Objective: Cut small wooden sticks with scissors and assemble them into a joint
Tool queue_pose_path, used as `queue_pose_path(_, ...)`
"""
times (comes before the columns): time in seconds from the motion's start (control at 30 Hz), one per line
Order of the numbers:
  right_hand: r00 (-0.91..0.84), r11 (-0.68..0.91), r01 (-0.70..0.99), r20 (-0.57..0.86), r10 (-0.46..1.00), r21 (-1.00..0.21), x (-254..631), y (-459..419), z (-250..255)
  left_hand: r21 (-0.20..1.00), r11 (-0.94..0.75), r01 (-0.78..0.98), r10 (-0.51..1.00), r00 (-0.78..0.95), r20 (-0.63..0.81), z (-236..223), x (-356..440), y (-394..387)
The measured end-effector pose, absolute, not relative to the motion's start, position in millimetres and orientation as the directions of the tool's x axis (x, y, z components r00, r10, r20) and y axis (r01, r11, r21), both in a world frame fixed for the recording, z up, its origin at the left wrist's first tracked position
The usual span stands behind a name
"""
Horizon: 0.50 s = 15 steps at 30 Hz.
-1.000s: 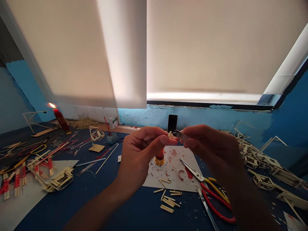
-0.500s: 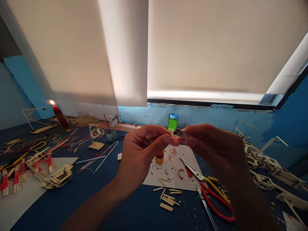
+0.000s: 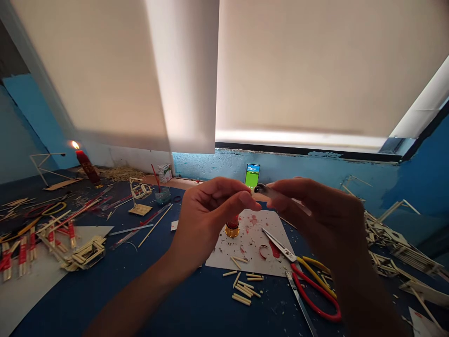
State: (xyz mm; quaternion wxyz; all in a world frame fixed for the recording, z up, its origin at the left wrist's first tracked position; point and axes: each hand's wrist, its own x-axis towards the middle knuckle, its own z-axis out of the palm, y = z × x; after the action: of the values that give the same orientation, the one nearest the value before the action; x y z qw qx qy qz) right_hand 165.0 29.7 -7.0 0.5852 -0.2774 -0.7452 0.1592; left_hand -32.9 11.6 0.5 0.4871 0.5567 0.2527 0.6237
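Observation:
In front of the phone, my two hands meet at the fingertips. Between the thumb and fingers of my right hand (image 3: 315, 210) is a translucent glue stick (image 3: 277, 197) with a blackened end. That dark end points at the fingertips of my left hand (image 3: 217, 206), which are pinched. A small pale bit shows there, too hidden to name. Behind my left hand stands a red candle (image 3: 232, 228) with a gold base, its top covered. Below lie several short wooden sticks (image 3: 245, 290) and red-handled scissors (image 3: 298, 267).
White paper (image 3: 220, 257) with wax stains lies under the candle. A lit red candle (image 3: 86, 166) burns at far left. Small stick models (image 3: 87, 252) stand left, more stick structures (image 3: 389, 234) right. A phone (image 3: 252, 175) leans on the back wall, near a glass jar (image 3: 162, 196).
The glue stick's dark end has turned slightly, and its length shows more now. My right hand has shifted a little to the right, away from the left fingertips.

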Motion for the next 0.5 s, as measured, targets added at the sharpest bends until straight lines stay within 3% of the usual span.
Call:
queue_pose_path(0.33,-0.243,0.811,0.357,0.792,0.56,-0.464,177,41,3,0.864,-0.378,-0.332,0.88,0.16,0.447,-2,-34,27)
queue_pose_path(0.5,-0.187,0.764,0.416,0.776,0.603,-0.493,182,53,0,0.871,-0.371,-0.321,0.883,0.167,0.438,-9,-37,44)
